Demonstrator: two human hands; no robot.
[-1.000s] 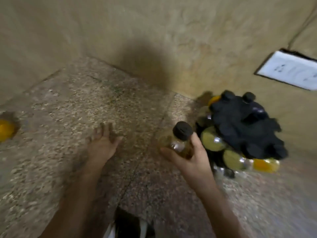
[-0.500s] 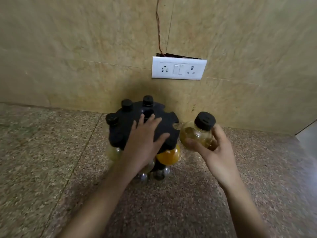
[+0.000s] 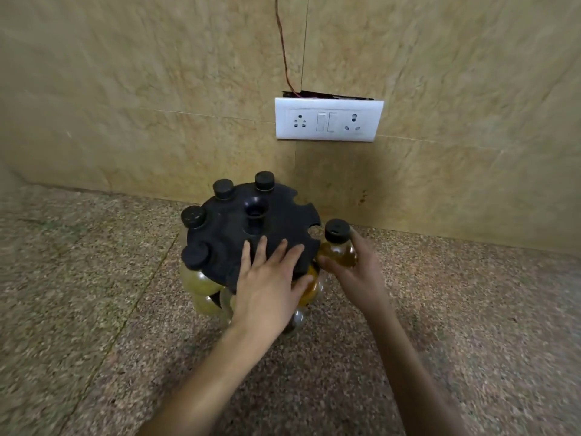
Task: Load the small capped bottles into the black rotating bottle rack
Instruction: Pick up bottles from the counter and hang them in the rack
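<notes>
**Rack part-loaded, one more bottle at its rim**

The tiled wall [image 3: 125,89] rises behind the black rotating rack [image 3: 232,221], and the speckled stone floor [image 3: 78,309] spreads out under it and toward the camera. The rack stands upright close to the wall, below and to the left of a white socket plate [image 3: 328,119].

The left hand [image 3: 267,284] lies flat on the near part of the rack's top disc, fingers straight and spread, gripping nothing. It looks placed to steady or turn the disc. The right hand [image 3: 358,275], just beside the rack's right edge, is wrapped round a small bottle [image 3: 338,250] of amber liquid. The bottle is upright, its black cap level with the disc and just outside an open notch [image 3: 314,231].

Four black caps [image 3: 223,188] already stand in the top tier, along the rack's far and left rim. More bottles, yellowish [image 3: 198,281] and orange [image 3: 309,284], hang under the disc. How many is hidden by the left hand.

By my reading the task is well under way but not finished. The held bottle is not yet seated, and the notches on the rack's right and far-right rim look empty. No spare bottles show beyond the rack.
</notes>
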